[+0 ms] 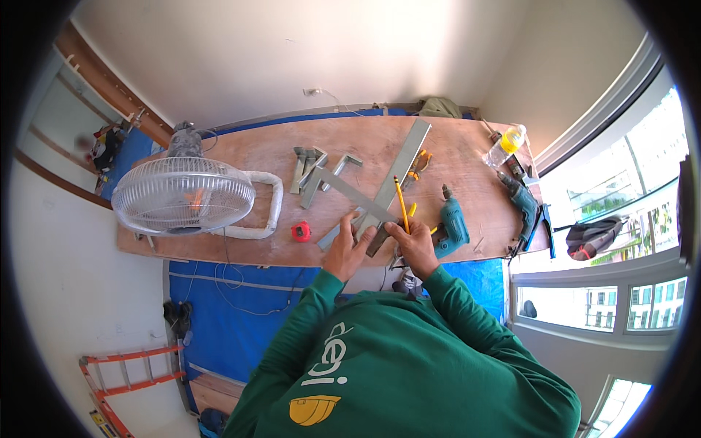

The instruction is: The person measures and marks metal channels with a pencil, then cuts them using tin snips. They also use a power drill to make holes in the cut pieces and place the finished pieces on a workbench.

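My left hand (346, 247) grips the near end of a long grey metal channel (403, 162), which slants away across the wooden table. Across it lies the steel blade of a try square (346, 190), its dark stock close to my fingers. A yellow pencil (401, 201) stands up out of my right hand (415, 248), whose thumb and fingers also press on the square's stock. Short cut channel pieces (310, 175) sit left of the blade. Just right of my right hand is a teal power drill (453, 225). Orange-handled pliers (418, 166) rest beside the long channel.
On the table (241, 146) stand a caged fan (182, 197) at left and a red tape measure (301, 231). A second drill (520, 201), a caulking gun (541, 226) and a bottle (505, 146) are at right. Blue sheeting (241, 299) covers the floor; an orange ladder (131, 372) is lower left.
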Demonstrator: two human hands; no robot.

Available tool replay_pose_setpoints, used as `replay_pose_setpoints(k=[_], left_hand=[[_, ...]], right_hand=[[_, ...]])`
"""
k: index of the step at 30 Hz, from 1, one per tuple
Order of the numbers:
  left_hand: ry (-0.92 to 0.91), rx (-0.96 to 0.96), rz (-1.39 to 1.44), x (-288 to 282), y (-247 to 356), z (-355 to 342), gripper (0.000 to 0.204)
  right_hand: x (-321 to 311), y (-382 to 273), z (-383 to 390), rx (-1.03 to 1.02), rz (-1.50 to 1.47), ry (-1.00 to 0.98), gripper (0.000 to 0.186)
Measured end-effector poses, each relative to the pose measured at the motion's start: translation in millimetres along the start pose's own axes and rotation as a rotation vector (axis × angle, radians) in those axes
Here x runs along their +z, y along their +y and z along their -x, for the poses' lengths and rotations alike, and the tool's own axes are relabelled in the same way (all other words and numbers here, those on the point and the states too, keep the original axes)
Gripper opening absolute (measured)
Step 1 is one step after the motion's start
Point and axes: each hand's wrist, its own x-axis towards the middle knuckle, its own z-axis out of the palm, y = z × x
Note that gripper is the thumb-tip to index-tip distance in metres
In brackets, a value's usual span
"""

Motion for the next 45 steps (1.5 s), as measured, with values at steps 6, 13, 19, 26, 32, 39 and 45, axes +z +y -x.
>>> replay_pose_setpoints(k=[6, 13, 19, 26, 32, 39, 45], left_hand=[[-0.083, 0.148, -0.037, 5, 3, 10, 0.109], [-0.075, 0.271, -0.108, 5, 9, 13, 0.102], [-0.115, 0.274, -0.098, 7, 2, 12, 0.101], [-0.111, 0.371, -0.144, 14, -12, 7, 0.091], [-0.117, 0.398, -0.148, 15, -13, 5, 0.084], [-0.136, 0.332, -0.182, 16, -8, 7, 0.084], [-0.123, 0.364, -0.154, 14, -10, 6, 0.085]], right_hand=[[-3, 8, 4, -0.024, 0.109, 0.011, 0.027], [-3, 16, 9, -0.119, 0.164, 0.035, 0.032], [-5, 22, 15, -0.150, 0.318, 0.096, 0.028], [-6, 21, 19, -0.101, 0.232, 0.101, 0.027], [-8, 30, 15, -0.086, 0.176, 0.095, 0.026], [-10, 34, 13, -0.104, 0.139, 0.087, 0.026], [-11, 28, 14, -0.053, 0.154, 0.047, 0.026]])
